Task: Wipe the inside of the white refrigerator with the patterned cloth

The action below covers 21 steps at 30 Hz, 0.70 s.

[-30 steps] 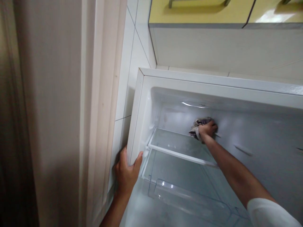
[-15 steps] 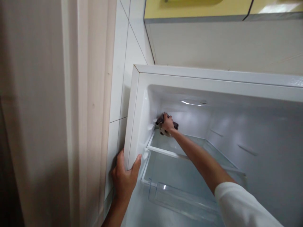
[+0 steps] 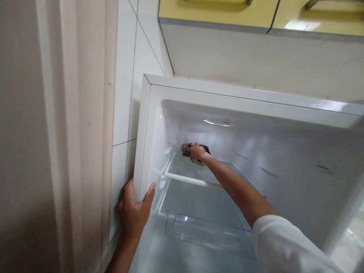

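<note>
I see the right hand [image 3: 197,151], fingers curled over bunched cloth [image 3: 185,150], has shifted left, bringing it near the back corner of the refrigerator [image 3: 287,151]; the left hand [image 3: 135,208] clasps the rim [image 3: 142,140].

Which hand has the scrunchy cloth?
The right hand, reaching inside over the upper shelf, holds the cloth; the left hand grips the fridge edge instead.

From afar I see glossy yellow cabinet doors [image 3: 204,13] (the right-hand one catching a bright glare) across the top, a pale panel [image 3: 241,53] below them, white wall tiles [image 3: 123,94], and knotted trim [image 3: 88,151] down the view's left side.
</note>
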Available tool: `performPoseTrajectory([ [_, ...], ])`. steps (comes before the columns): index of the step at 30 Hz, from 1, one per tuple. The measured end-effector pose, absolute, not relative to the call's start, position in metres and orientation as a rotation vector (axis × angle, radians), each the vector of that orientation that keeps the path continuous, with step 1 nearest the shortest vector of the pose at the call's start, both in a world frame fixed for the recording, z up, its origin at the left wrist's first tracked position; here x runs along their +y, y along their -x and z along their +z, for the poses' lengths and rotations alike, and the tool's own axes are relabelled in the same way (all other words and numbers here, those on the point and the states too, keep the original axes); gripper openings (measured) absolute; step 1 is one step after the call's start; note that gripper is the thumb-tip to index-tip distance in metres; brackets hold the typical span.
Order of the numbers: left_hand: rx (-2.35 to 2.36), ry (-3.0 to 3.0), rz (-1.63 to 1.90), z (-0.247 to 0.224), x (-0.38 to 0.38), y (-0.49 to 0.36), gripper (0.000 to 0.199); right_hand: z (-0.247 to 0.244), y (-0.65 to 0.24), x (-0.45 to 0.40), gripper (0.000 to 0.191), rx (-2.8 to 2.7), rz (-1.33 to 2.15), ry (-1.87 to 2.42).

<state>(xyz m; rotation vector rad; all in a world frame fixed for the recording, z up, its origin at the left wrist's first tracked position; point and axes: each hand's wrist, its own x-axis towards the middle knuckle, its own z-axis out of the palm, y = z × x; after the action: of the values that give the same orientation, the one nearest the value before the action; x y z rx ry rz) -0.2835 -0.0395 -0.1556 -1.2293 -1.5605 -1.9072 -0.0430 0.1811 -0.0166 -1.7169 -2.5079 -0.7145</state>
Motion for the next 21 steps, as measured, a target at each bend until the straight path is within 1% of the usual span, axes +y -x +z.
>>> performPoseTrajectory([
  [2, -1.581, 1.228, -1.911, -0.155, -0.039, 0.283, 0.063, -0.015, 0.028, 0.177, 0.035, -2.521, -0.725, 1.763],
  [5, -1.577, 1.226, -1.901, -0.155, -0.038, 0.284, 0.066, -0.013, 0.004, 0.169, 0.038, -2.492, -0.73, 1.854],
  [13, -1.569, 1.226, -1.869, -0.157, -0.034, 0.286, 0.069, -0.007, -0.063, 0.131, 0.033, -2.262, -0.679, 2.23],
  [21, -1.646, 1.237, -1.869, -0.157, -0.032, 0.284, 0.069, -0.02, -0.069, 0.107, 0.032, -1.936, -0.651, 2.462],
])
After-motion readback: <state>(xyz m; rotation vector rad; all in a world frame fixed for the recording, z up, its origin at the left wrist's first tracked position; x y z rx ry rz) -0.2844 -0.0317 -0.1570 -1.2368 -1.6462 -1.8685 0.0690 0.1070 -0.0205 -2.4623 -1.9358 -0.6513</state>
